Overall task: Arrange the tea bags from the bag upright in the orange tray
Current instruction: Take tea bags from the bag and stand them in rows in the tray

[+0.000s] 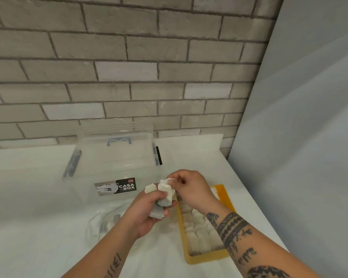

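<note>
Several small white paper tea bags (165, 194) sat bunched in my curled left hand (147, 213) while my right hand (191, 187) pinched one free, just beside the rectangular orange plastic tray (207, 257), where it next needed standing upright among the rows (199, 233).

Behind the bare left hand (147, 211) and bare right hand (191, 189), both bare forearms carry dark ink: the right forearm (245, 243) has a fern-like figure by the wrist, stacked bands of small triangles, blocky marks and a broad solid pattern, and the left forearm (109, 251) has one row of angular marks.
</note>
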